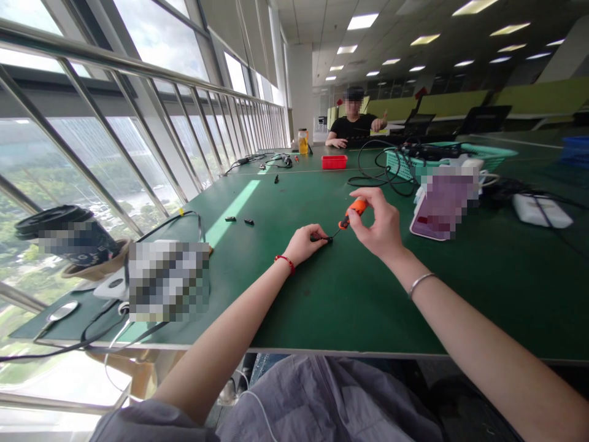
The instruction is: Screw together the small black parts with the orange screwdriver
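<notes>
My right hand [378, 222] grips the orange-and-black handle of a screwdriver [358, 209] between thumb and fingers. Its shaft slants down to the left, and the tip meets a small black part [328, 239] on the green table. My left hand [305, 243] pinches that part from the left and rests at table height. What the part is, I cannot make out. Two similar small black pieces, one [230, 219] and another [249, 222], lie to the left of my hands. A third dark piece [277, 179] sits farther back.
Right of my hands a phone [437, 205] leans before a teal basket [488, 153] of cables. Farther back are a red tray [334, 162], a bottle [302, 142] and a seated person [354, 126]. A cup [69, 236] and blurred-out items [168, 279] stand left, beside a metal railing [151, 77].
</notes>
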Demonstrator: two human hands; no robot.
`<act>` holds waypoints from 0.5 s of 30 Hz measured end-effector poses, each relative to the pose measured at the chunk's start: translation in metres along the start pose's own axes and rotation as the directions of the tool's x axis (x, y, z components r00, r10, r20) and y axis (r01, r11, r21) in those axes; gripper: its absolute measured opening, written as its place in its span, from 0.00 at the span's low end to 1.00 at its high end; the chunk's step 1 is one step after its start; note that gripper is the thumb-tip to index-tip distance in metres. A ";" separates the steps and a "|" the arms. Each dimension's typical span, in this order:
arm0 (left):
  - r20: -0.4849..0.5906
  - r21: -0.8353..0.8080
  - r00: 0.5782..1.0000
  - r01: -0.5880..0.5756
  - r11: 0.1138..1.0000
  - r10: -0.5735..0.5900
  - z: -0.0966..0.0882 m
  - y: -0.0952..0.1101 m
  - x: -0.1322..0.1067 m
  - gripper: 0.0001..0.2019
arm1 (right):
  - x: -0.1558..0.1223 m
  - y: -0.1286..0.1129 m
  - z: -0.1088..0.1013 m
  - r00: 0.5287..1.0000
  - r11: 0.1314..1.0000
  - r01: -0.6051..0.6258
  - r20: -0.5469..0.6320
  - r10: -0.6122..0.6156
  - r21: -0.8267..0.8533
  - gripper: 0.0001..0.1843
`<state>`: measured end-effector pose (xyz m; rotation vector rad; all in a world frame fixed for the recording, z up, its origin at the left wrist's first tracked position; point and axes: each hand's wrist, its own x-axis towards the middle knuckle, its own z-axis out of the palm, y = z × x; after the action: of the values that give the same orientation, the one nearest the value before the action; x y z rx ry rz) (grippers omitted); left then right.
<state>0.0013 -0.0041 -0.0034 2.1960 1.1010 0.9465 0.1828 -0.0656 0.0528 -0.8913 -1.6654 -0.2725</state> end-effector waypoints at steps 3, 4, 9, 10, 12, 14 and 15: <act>0.001 -0.001 1.000 -0.003 1.000 0.003 0.000 0.000 0.000 0.03 | 0.000 -0.001 0.000 1.000 0.999 -0.025 0.007 0.025 -0.042 0.08; 0.002 -0.003 1.000 -0.002 1.000 0.002 0.001 -0.001 0.000 0.03 | 0.001 -0.001 0.000 0.999 0.998 -0.032 0.008 0.032 -0.058 0.08; 0.004 -0.001 1.000 0.002 1.000 -0.002 0.001 -0.003 0.001 0.03 | 0.000 0.000 0.000 1.000 0.999 0.009 -0.016 -0.010 -0.052 0.10; 0.004 0.000 1.000 0.002 1.000 -0.002 0.001 -0.003 0.001 0.03 | 0.000 0.000 0.000 0.999 0.999 0.029 -0.018 -0.030 -0.041 0.10; 0.002 0.001 1.000 0.002 1.000 -0.002 0.001 -0.003 0.001 0.03 | 0.000 0.000 0.001 0.998 0.998 0.060 -0.008 -0.061 -0.022 0.11; -0.001 0.006 1.000 0.003 1.000 -0.003 0.001 -0.003 0.001 0.03 | 0.000 0.000 0.001 0.998 0.998 0.057 -0.005 -0.058 -0.023 0.09; -0.003 0.008 1.000 0.003 1.000 -0.003 0.001 -0.003 0.001 0.02 | 0.001 -0.001 0.001 0.999 0.998 0.048 -0.009 -0.048 -0.033 0.08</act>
<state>0.0013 -0.0017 -0.0057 2.1996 1.1116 0.9457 0.1818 -0.0652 0.0534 -0.8743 -1.6794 -0.3374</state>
